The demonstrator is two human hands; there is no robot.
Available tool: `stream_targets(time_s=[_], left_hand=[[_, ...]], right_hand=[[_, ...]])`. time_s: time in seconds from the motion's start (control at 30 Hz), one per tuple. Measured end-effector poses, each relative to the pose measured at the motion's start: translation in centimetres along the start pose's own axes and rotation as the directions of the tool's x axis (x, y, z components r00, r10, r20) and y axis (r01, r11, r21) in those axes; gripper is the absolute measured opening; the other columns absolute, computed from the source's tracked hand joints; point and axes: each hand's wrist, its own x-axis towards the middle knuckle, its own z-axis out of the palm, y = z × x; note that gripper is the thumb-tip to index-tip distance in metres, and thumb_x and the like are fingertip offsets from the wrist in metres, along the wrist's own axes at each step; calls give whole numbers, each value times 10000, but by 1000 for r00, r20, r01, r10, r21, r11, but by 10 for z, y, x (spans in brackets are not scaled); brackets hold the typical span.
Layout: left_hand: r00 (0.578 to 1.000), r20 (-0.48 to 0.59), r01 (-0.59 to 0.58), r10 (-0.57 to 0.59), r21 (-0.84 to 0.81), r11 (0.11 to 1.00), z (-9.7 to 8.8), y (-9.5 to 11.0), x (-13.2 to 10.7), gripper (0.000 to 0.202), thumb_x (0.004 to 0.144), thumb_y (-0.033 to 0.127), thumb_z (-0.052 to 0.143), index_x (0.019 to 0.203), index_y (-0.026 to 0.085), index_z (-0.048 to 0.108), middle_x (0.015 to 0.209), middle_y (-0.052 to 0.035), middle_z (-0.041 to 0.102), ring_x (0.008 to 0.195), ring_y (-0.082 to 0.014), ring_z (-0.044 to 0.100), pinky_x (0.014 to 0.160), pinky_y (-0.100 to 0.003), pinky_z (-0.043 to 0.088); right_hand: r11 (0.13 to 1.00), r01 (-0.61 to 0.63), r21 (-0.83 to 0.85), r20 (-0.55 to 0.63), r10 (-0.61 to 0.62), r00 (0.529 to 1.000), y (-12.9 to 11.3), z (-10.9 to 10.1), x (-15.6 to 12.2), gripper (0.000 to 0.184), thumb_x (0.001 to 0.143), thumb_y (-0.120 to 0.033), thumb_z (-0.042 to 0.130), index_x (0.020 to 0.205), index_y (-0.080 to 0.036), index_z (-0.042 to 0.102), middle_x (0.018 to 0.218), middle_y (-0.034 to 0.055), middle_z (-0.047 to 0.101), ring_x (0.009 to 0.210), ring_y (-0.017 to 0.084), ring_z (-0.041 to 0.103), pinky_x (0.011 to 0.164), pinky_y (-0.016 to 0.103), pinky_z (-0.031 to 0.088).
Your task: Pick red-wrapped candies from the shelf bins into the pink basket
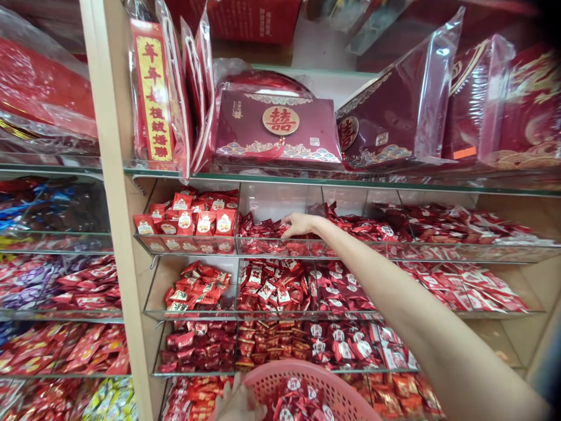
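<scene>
Shop shelving: tiers of glass bins (193, 313) filled with red wrapped sweets, divided by clear panes. Above them, a glass shelf (307, 175) carries red gift boxes (276, 126) in clear film. A pale wooden upright (114, 175) stands at left.

The right arm stretches up and forward from lower right. The right hand (300, 225) is palm down in the middle bin of the top tier, fingers curled onto the dark-red candies (258, 228); cannot tell whether any is pinched.

At the bottom edge, the left hand (239, 403) clasps the rim of a pink basket (307, 371), which holds similar wrapped candies.
</scene>
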Motion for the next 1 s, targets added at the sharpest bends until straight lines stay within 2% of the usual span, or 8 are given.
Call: stream_targets(time_s=[0.23,0.37,0.5,0.6,0.7,0.83,0.93,1.0], left_hand=[[999,9,41,-41,-18,999,-5,6,-7,371,700,488,529,940,228,643,1486,-35,261,1351,-362,195,1056,-491,216],[999,-22,30,-31,-38,999,-2,4,-6,368,681,472,553,940,225,639,1491,-57,248,1346,-363,211,1056,-496,217],[999,-12,41,-41,-24,999,-2,3,-5,358,690,473,545,927,222,639,1482,-46,273,1351,-359,197,1063,-491,209],[999,8,34,-33,-26,999,-4,3,-4,342,698,485,540,901,230,646,1484,-21,270,1352,-355,198,1069,-497,199],[999,23,39,-37,-55,998,-4,2,-5,367,696,498,543,920,224,641,1494,-34,244,1359,-368,159,1078,-508,171],[999,18,47,-46,-40,998,-4,6,-9,373,693,487,542,921,212,650,1495,-44,241,1353,-388,158,1075,-527,150],[999,33,37,-36,-39,999,-6,11,-14,399,701,512,527,934,214,654,1497,-39,235,1356,-385,150,1077,-519,144],[998,41,47,-46,-37,998,-7,14,-17,394,694,514,535,923,218,657,1499,-30,230,1358,-377,149,1079,-517,140]], right_hand=[[962,46,269,-80,-26,996,7,-7,-15,462,587,-377,718,989,-161,641,1001,27,655,939,188,559,799,228,406],[879,64,473,-131,-2,991,9,-6,-20,438,599,-382,719,958,-149,632,945,41,654,848,163,564,767,240,413],[655,164,737,-252,41,967,-2,-11,-42,409,668,-419,658,964,-140,608,868,48,631,755,139,544,684,240,423],[431,298,852,-360,67,931,-14,-4,-84,456,709,-451,598,1071,-176,583,951,53,624,835,150,547,690,232,434],[211,272,939,-300,110,948,-16,32,-141,471,717,-467,579,1108,-205,588,1018,62,622,896,172,556,732,255,455],[-131,57,990,-30,201,979,-3,119,-207,421,774,-492,542,1090,-223,614,1028,78,625,853,170,583,753,291,489],[-367,-96,925,194,239,951,9,181,-235,327,756,-451,600,986,-222,644,969,72,644,827,171,610,759,306,512],[-486,-151,861,297,238,925,14,210,-244,287,728,-446,635,911,-225,651,936,60,657,840,176,629,804,317,520]])
